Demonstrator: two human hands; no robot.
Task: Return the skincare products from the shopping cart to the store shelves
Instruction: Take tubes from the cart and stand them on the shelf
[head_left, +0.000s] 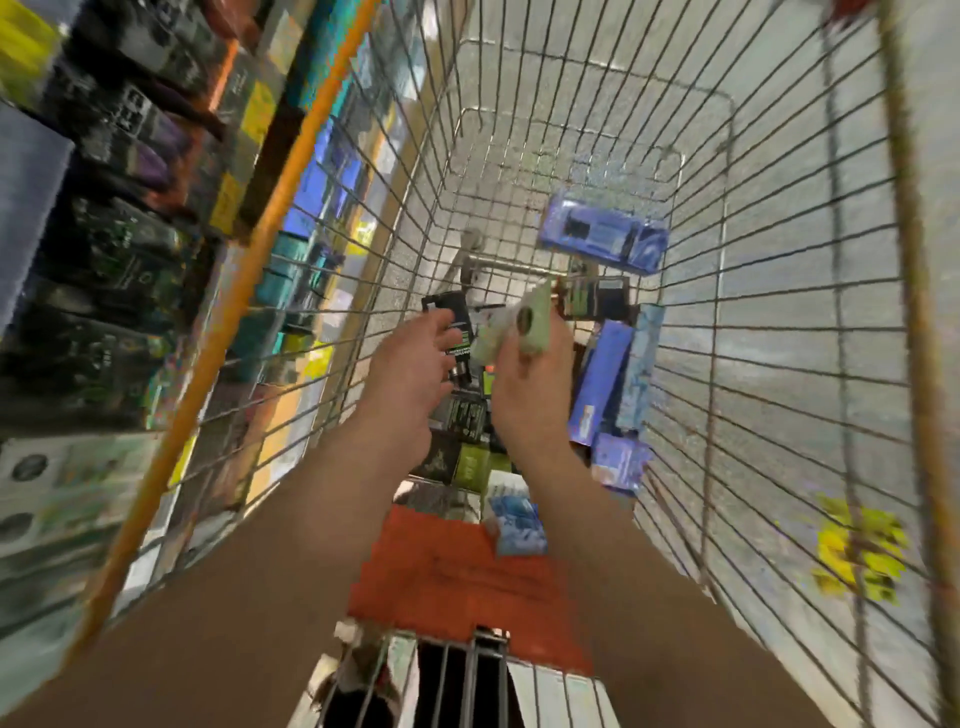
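Both my hands reach down into the wire shopping cart (769, 291). My right hand (530, 384) grips a pale green skincare box (519, 325) and holds it above the pile. My left hand (410, 369) hangs beside it with relaxed fingers, just over a black box (451, 312), and holds nothing. Several more boxes lie on the cart floor: a blue one (605, 239) at the far end, tall blue ones (602, 379) on the right, dark and olive ones (470, 457) under my hands. The frame is blurred.
Store shelves (119, 249) packed with dark, teal and yellow boxes run along the left of the cart, past its orange rim (249, 249). An orange child-seat flap (467, 577) lies at the near end. Grey floor and a yellow scrap (857, 551) show through the right side.
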